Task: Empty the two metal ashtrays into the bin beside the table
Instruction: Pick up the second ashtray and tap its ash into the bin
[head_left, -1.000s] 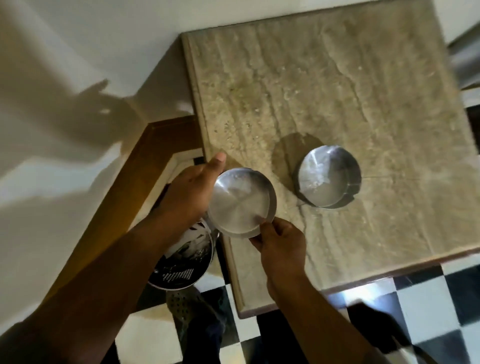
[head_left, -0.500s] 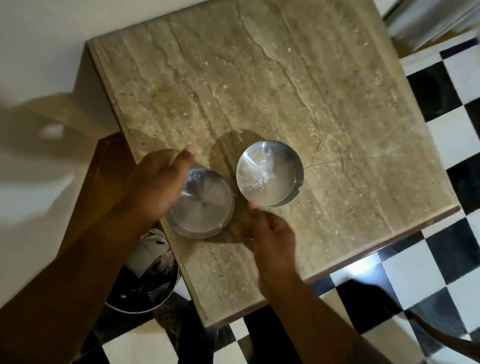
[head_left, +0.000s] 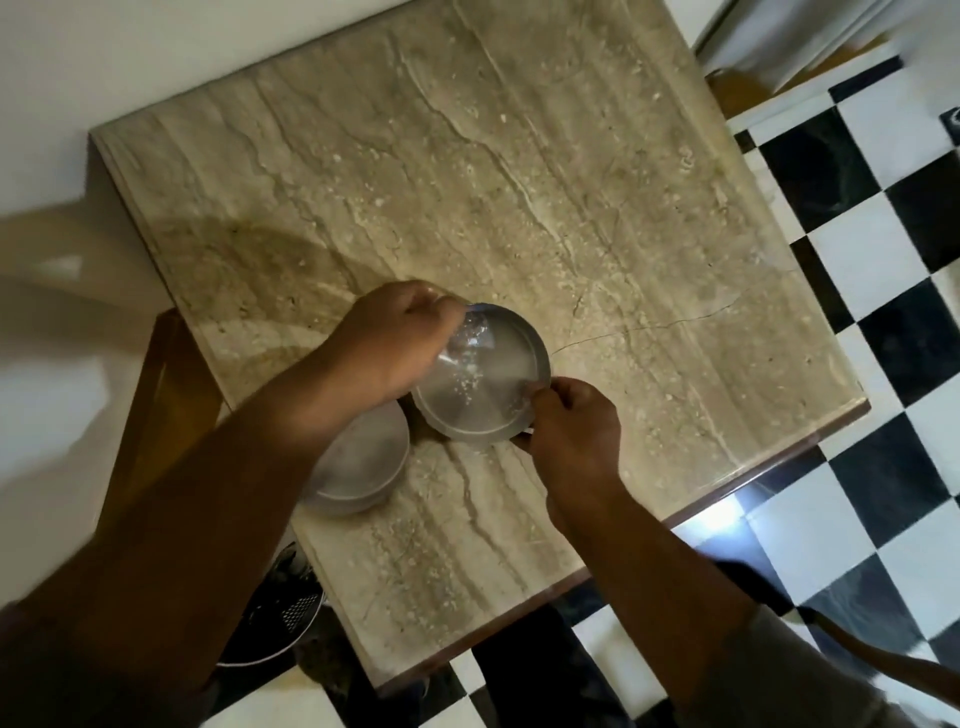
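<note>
Two round metal ashtrays are on the marble table (head_left: 545, 182). One ashtray (head_left: 358, 467) rests near the table's left edge, partly hidden under my left forearm. The other ashtray (head_left: 488, 382), with pale ash specks inside, is tilted and held between both hands. My left hand (head_left: 395, 340) grips its far-left rim. My right hand (head_left: 571, 428) pinches its near-right rim. The bin (head_left: 283, 618) stands on the floor below the table's left edge, mostly hidden by my left arm.
A white wall runs along the left and top. A wooden skirting piece (head_left: 156, 415) sits left of the table. Black-and-white checkered floor (head_left: 857, 467) lies to the right and below the table. My legs show under the table's near corner.
My left hand has let go of the first ashtray, now resting on the table, and moved right onto the second one. My right hand also took hold of the second ashtray, which is now tilted.
</note>
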